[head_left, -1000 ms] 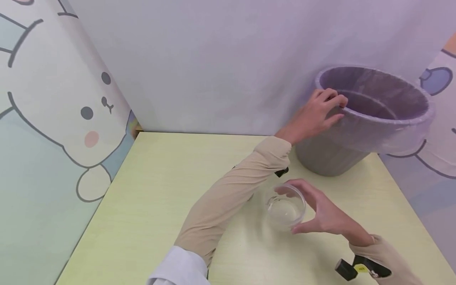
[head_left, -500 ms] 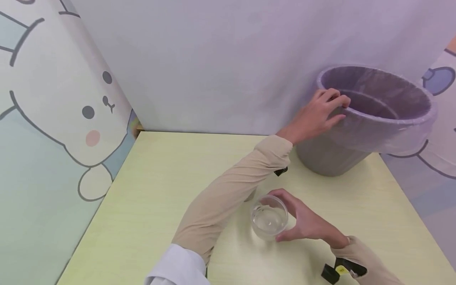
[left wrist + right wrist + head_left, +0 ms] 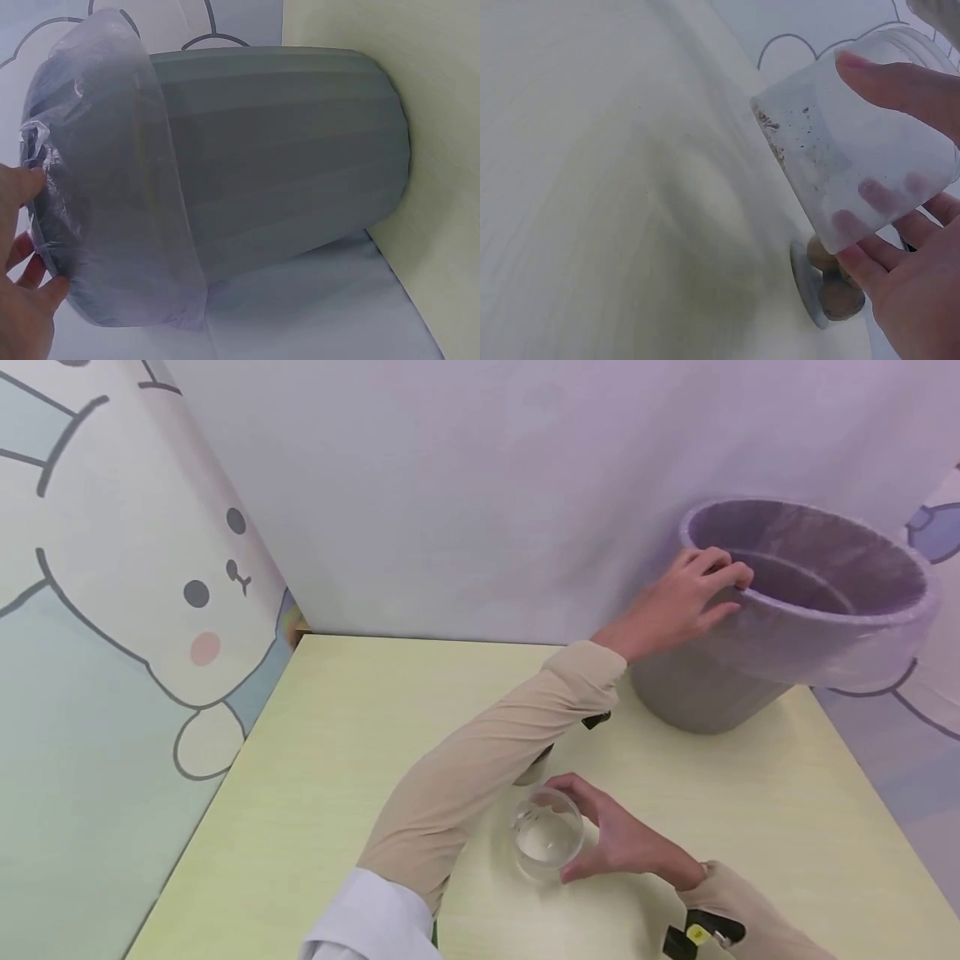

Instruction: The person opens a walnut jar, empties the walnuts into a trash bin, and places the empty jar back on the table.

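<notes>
My left hand (image 3: 678,602) holds the near-left rim of a grey trash bin (image 3: 697,693), fingers hooked over the edge and thumb outside. A translucent bag (image 3: 120,187) lines the bin and folds down over its outside. With my right hand (image 3: 618,839) I hold a clear plastic jar (image 3: 546,843), thumb on one side and fingers on the other. The jar is roughly upright, slightly above the table, its mouth uncovered. Small brown crumbs lie at its base in the right wrist view. My left forearm crosses above the table, left of the jar.
A small plate (image 3: 806,289) with round brown items (image 3: 841,298) stands behind the jar; my left sleeve mostly hides it in the head view. The bin stands at the back right of the pale yellow table (image 3: 360,710), by the curtain (image 3: 450,510).
My right hand has carried the jar left and toward me, away from the bin. My left hand stays on the bin's rim. The head view has shifted slightly left.
</notes>
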A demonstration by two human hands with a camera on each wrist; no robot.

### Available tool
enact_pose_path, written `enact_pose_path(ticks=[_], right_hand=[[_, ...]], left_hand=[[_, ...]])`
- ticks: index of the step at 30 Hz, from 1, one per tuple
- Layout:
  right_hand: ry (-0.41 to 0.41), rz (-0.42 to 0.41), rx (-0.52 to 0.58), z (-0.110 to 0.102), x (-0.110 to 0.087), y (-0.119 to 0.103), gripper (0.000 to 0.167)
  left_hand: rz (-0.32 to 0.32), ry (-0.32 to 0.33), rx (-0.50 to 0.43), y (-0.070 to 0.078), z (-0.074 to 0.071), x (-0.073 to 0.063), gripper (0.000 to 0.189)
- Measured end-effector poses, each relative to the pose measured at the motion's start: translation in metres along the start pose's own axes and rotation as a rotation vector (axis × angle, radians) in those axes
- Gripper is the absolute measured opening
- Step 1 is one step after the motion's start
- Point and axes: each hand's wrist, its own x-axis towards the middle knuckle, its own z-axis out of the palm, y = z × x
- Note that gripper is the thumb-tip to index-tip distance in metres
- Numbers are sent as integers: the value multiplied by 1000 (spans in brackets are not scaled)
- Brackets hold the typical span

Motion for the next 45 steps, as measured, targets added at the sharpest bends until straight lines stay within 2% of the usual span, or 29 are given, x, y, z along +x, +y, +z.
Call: enact_pose_path(ticks=[7,15,20,27,36,41,45], right_hand=[[-15,29,-21,19,0,13,87],[-58,-67,-75,34,0,24,87],[-48,-39,-80,38,0,25,88],[-25,-64,-156,44,-1,30,92],[-54,-103,-176,37,-4,34,93],[-68,-65,-128,31,-7,32,88],[-33,-52,-85,21,-10,31,78]], left_hand=[[-18,12,-24,2,1,-1,27],[-46,49,-7,1,4,-3,27],[-61,68,-30,0,7,-3,26],[-54,89,-28,0,9,-3,26],[-45,90,-72,-1,8,-3,26],[-59,85,-93,-3,6,-5,27],[-73,122,-80,-8,5,-9,29]])
